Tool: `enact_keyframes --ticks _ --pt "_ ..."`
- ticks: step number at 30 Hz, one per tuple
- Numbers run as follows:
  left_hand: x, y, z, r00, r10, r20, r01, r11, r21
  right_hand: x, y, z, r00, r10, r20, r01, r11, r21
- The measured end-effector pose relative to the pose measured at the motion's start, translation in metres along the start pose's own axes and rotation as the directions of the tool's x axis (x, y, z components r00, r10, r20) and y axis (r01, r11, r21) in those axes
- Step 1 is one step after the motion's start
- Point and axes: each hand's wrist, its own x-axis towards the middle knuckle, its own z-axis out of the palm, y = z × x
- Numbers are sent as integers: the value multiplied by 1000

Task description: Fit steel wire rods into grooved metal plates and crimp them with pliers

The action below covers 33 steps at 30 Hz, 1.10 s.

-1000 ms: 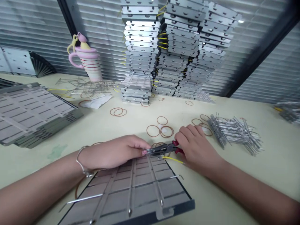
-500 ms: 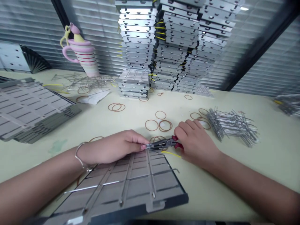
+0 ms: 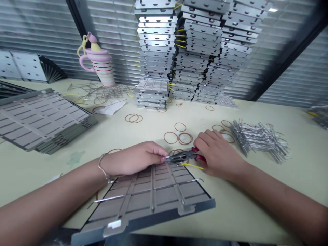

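Note:
A grey slotted metal tray (image 3: pixel 164 196) with thin metal rods across it lies on the table in front of me. My left hand (image 3: pixel 133 159) rests curled on its far edge, fingertips pinching at a rod end. My right hand (image 3: pixel 217 155) is closed round the red handles of pliers (image 3: pixel 183 156), whose jaws meet the left fingertips at the tray's far edge. A yellow strand (image 3: pixel 192 166) lies under the pliers.
Tall stacks of grey trays (image 3: pixel 189 51) stand at the back. Another tray pile (image 3: pixel 43 119) lies at left, a bundle of metal rods (image 3: pixel 258 140) at right. Rubber bands (image 3: pixel 179 136) are scattered mid-table. A pink cup (image 3: pixel 98 63) stands back left.
The view shifted slightly right and down, and the tray looks turned a little. Both hands keep the same grip at the tray's far edge.

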Motion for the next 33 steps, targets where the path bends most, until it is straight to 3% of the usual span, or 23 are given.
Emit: enact_keyframes --ticks 7,14,22,26,30,33 --pt "0 0 -1 1000 -16 20 17 1000 -6 0 -1 1 1000 23 11 -23 1000 -2" --pt "-2 1 -2 998 67 14 -67 997 26 2 -4 1 998 69 12 -68 998 -5" --pt "-2 -2 1 996 94 4 -94 995 44 -4 -12 -14 991 120 65 -117 992 -49" --pt "-2 -1 -3 993 76 86 -74 997 -22 -6 -11 -24 990 134 40 -133 991 -31" --pt "-1 -6 -16 969 96 227 -66 988 -140 -8 6 -39 992 124 -21 -123 991 47" --pt "0 -9 -22 945 118 306 -67 983 -170 -4 17 -54 1000 -8 -24 9 998 67"
